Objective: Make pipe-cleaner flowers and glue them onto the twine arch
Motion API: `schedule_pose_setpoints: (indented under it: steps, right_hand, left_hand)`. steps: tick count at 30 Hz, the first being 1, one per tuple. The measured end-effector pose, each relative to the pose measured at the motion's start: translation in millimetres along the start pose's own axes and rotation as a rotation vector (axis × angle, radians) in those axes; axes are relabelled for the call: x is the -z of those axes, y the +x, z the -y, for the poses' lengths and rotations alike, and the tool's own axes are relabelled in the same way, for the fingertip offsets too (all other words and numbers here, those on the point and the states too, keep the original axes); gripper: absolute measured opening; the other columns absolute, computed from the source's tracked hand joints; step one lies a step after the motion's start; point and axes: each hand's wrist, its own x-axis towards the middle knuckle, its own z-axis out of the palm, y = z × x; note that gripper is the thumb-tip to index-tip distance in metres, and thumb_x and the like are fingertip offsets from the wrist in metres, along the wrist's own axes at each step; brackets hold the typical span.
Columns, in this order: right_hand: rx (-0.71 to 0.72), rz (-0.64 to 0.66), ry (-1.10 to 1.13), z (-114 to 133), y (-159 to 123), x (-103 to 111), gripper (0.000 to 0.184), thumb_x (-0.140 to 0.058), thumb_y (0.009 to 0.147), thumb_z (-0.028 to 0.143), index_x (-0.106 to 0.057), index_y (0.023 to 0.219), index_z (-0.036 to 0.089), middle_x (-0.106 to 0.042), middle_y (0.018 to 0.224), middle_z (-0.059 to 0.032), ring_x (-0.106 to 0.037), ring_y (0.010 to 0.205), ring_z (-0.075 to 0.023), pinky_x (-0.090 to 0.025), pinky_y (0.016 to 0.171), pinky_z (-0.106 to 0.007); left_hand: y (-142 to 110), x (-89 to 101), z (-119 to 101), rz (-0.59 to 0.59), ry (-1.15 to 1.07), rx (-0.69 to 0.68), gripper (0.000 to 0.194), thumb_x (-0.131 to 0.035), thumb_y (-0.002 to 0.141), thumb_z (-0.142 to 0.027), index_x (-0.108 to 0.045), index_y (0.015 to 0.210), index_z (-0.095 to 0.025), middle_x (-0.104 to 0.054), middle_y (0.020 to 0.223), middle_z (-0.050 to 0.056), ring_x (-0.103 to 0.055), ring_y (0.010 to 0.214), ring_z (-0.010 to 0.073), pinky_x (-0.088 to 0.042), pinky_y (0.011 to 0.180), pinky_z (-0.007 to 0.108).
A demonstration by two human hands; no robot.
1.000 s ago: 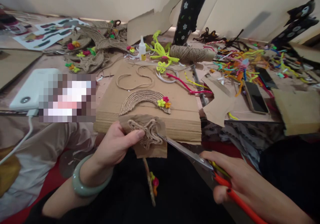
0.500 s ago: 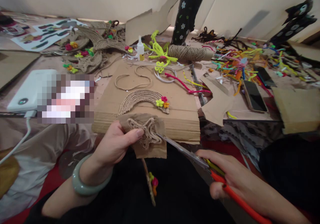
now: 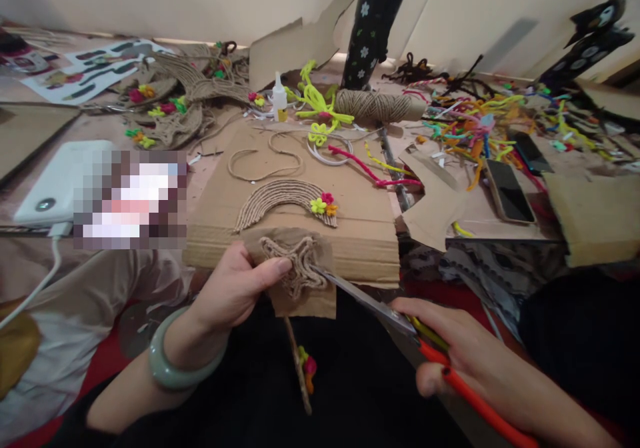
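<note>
My left hand [image 3: 235, 291], with a pale green bangle on its wrist, pinches a small piece of cardboard [image 3: 305, 295] that carries a star wound from jute twine [image 3: 299, 265]. In my right hand [image 3: 475, 361] are scissors with red and yellow handles [image 3: 370, 303], fingers closed round the handles. The blades reach up and left, and their tip touches the right edge of the twine star. Both hands are over my dark lap, just in front of a thick cardboard slab [image 3: 300, 221].
On the slab lie a jute rainbow with small flowers [image 3: 285, 201] and a twine loop [image 3: 265, 161]. Behind it are a glue bottle [image 3: 279, 98], a twine spool [image 3: 375, 106], pipe cleaners [image 3: 480, 128], two phones [image 3: 507, 191] and a white power bank [image 3: 55, 181].
The scissors have edged slightly left into the cardboard beside the star. My left hand has shifted the piece a little; otherwise the scene is the same.
</note>
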Motion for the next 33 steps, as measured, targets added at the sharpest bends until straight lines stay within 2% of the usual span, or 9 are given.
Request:
schedule_pose_setpoints:
  steps: [3,10,12,16,20,22,28,30,33]
  right_hand:
    - [-0.009,0.006,0.024,-0.5,-0.6,2.0,0.028,-0.064,0.071,0.023,-0.061,0.098,0.025,-0.065,0.082,0.0018,-0.057,0.069,-0.0153,-0.046,0.063,-0.023]
    - [0.046,-0.002,0.083,0.8,1.6,-3.1,0.019,-0.065,0.077,0.036,-0.062,0.090,0.023,-0.064,0.077,0.0011,-0.056,0.066,-0.0147,-0.045,0.061,-0.022]
    - [0.086,-0.027,0.101,-0.4,1.5,-6.9,0.023,-0.065,0.078,0.042,-0.063,0.090,0.023,-0.064,0.075,0.0013,-0.056,0.064,-0.0141,-0.045,0.061,-0.021]
    - [0.143,-0.080,0.134,-2.9,-0.2,-11.6,0.038,-0.066,0.075,0.052,-0.064,0.101,0.024,-0.068,0.078,0.0001,-0.059,0.065,-0.0152,-0.047,0.063,-0.022]
    - [0.178,-0.120,0.115,-3.4,-3.1,-13.1,0.030,-0.067,0.078,0.043,-0.064,0.102,0.026,-0.068,0.080,0.0004,-0.062,0.069,-0.0161,-0.048,0.067,-0.022]
    - [0.176,-0.134,0.109,-2.8,-3.7,-13.8,0.033,-0.070,0.075,0.039,-0.063,0.104,0.026,-0.069,0.081,0.0009,-0.063,0.070,-0.0159,-0.048,0.068,-0.022]
    - [0.034,-0.046,0.031,4.1,-1.3,-11.6,0.035,-0.070,0.070,0.016,-0.060,0.102,0.025,-0.066,0.080,0.0041,-0.060,0.067,-0.0127,-0.045,0.062,-0.019]
    - [0.030,-0.039,0.008,6.5,-1.6,-9.5,0.037,-0.068,0.068,0.014,-0.059,0.102,0.025,-0.066,0.081,0.0042,-0.059,0.068,-0.0127,-0.045,0.063,-0.020]
    - [0.030,-0.018,0.005,7.8,-3.4,-6.8,0.030,-0.068,0.069,0.016,-0.060,0.097,0.025,-0.066,0.082,0.0039,-0.059,0.068,-0.0132,-0.046,0.064,-0.020]
  left_hand:
    - [0.5,0.0,0.0,0.000,-0.006,-0.005,0.026,-0.080,0.065,-0.028,-0.075,0.087,-0.014,-0.075,0.094,0.011,-0.069,0.093,0.0292,-0.055,0.086,0.038]
    - [0.7,-1.9,-0.3,0.003,-0.017,-0.001,0.027,-0.081,0.064,-0.028,-0.075,0.088,-0.016,-0.076,0.091,0.010,-0.070,0.092,0.0283,-0.056,0.084,0.037]
    - [0.4,-2.5,-0.3,-0.011,-0.025,-0.006,0.028,-0.081,0.064,-0.029,-0.075,0.087,-0.016,-0.076,0.090,0.009,-0.069,0.093,0.0281,-0.056,0.085,0.038]
    - [-0.2,-3.6,0.4,0.000,-0.030,-0.019,0.024,-0.081,0.064,-0.030,-0.076,0.083,-0.016,-0.076,0.089,0.009,-0.069,0.092,0.0280,-0.056,0.085,0.037]
    - [-0.8,-5.4,0.4,0.006,-0.051,-0.016,0.021,-0.082,0.063,-0.030,-0.076,0.078,-0.016,-0.076,0.086,0.008,-0.071,0.087,0.0267,-0.057,0.081,0.035]
    - [-0.7,-6.0,0.5,0.005,-0.064,-0.024,0.020,-0.082,0.063,-0.030,-0.076,0.077,-0.017,-0.076,0.084,0.008,-0.071,0.085,0.0258,-0.058,0.080,0.034]
    - [1.4,-4.4,5.7,-0.005,-0.111,-0.048,0.022,-0.083,0.062,-0.028,-0.075,0.079,-0.016,-0.076,0.080,0.007,-0.071,0.080,0.0237,-0.058,0.078,0.033]
    - [1.5,-3.4,7.8,0.003,-0.130,-0.049,0.022,-0.082,0.062,-0.028,-0.075,0.078,-0.015,-0.075,0.075,0.006,-0.072,0.077,0.0232,-0.058,0.077,0.032]
    - [0.2,-2.4,9.6,0.023,-0.148,-0.039,0.017,-0.082,0.064,-0.027,-0.076,0.076,-0.017,-0.074,0.069,0.004,-0.072,0.073,0.0214,-0.058,0.074,0.030]
